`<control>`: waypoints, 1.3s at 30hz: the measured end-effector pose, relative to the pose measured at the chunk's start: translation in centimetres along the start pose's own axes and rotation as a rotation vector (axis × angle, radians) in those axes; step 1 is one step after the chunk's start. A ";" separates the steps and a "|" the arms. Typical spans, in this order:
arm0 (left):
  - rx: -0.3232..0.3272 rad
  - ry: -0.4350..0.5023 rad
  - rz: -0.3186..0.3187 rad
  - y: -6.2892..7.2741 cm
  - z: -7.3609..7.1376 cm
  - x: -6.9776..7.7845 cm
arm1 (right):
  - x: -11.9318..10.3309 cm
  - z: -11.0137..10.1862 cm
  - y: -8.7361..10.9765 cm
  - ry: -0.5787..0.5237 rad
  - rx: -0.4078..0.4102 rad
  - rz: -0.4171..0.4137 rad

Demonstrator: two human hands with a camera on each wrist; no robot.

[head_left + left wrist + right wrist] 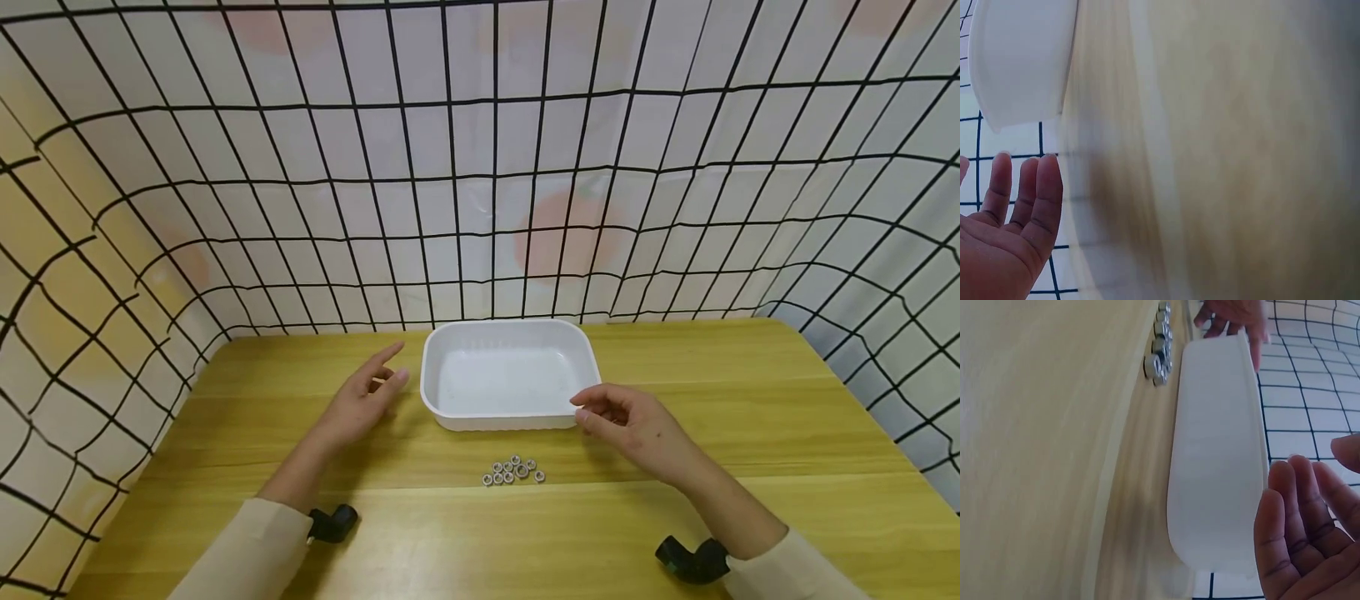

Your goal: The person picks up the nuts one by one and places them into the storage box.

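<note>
A white rectangular plastic tray (pixel 510 422) stands on the wooden table, with nothing visible inside. Left of it, my left hand (pixel 365 400) hovers with relaxed fingers, apart from the tray's side. In the left wrist view the fingers (pixel 1047 200) of that hand hold nothing. My right hand (pixel 637 429) is at the tray's front right corner, fingers loosely bent. The right wrist view shows these fingers (pixel 1282 506) beside the rim and the thumb standing apart; whether they touch the rim I cannot tell. Several small metal nuts (pixel 508 477) lie in a cluster in front of the tray.
Black wire grid (pixel 495 175) panels rise behind the table and along both sides, with pale sheeting behind them. The wooden table (pixel 750 400) extends to both sides of the tray. A black device (pixel 333 523) is strapped at each wrist.
</note>
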State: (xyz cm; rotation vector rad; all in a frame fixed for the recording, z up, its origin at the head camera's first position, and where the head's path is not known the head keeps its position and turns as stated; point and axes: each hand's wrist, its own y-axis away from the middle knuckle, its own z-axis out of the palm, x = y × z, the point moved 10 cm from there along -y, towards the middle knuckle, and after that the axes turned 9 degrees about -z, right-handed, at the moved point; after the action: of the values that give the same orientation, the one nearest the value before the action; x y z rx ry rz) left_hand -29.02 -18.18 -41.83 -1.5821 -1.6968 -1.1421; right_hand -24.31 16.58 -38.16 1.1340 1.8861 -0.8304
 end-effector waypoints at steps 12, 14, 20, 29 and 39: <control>-0.002 0.112 -0.003 -0.4 1.1 0.5 | 0.7 3.5 0.2 0.009 -0.183 0.019; 0.000 0.125 -0.001 -0.4 1.3 0.6 | 0.8 4.2 0.2 0.022 -0.219 0.022; -0.008 0.195 -0.009 -0.7 1.9 0.6 | 1.4 6.0 0.2 0.008 -0.293 0.028; 0.022 0.265 -0.011 -1.0 2.6 0.8 | 2.1 7.3 0.2 0.103 -0.324 0.015; 0.026 0.348 -0.048 -0.9 3.2 0.1 | 2.2 7.8 0.1 0.162 -0.297 0.003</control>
State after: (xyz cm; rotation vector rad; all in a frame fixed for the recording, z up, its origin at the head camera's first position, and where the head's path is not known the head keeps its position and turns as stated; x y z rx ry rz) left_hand -29.45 -15.32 -43.57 -1.2459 -1.5177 -1.3256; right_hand -22.68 11.11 -43.93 1.0430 2.0578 -0.4467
